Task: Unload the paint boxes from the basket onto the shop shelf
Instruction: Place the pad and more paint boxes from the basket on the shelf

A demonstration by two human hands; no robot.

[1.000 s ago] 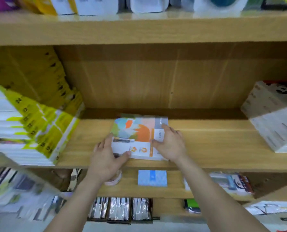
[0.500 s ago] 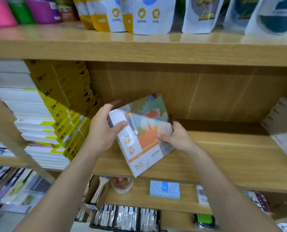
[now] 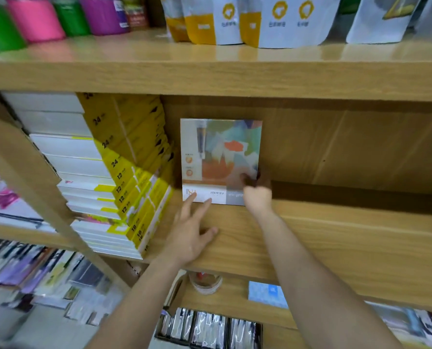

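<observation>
1. Reaching in from the bottom edge, two bare forearms extend up toward the middle shelf board (image 3: 336,243).
2. Left hand (image 3: 188,233): open, fingers spread, palm down flat on the wood; fingertips just touch the bottom edge of the paint box (image 3: 221,161). Not gripping anything.
3. Right hand (image 3: 257,195): curled at the box's lower right corner, fingers wrapped over that edge. It pinches the corner of the box.
4. Paint box stands upright on the middle shelf, front face toward the camera, at or close to the back panel (image 3: 336,147); contact with the panel not clear. Abstract orange, teal and white cover art, a paint tube pictured upper left, white label strip along the bottom.
5. Just left of the box: leaning stack of yellow boxes (image 3: 134,157) printed 24, 12, 18; the box sits near them, touching or not, cannot tell.
6. Further left: white boxes (image 3: 58,137) stacked flat.
7. Top shelf above: white and yellow pouches (image 3: 260,21), plus pink, green and purple containers (image 3: 38,18) at left.
8. Lower shelf, below the arms: a tape roll (image 3: 205,283) and a blue pack (image 3: 268,293), blurred.
</observation>
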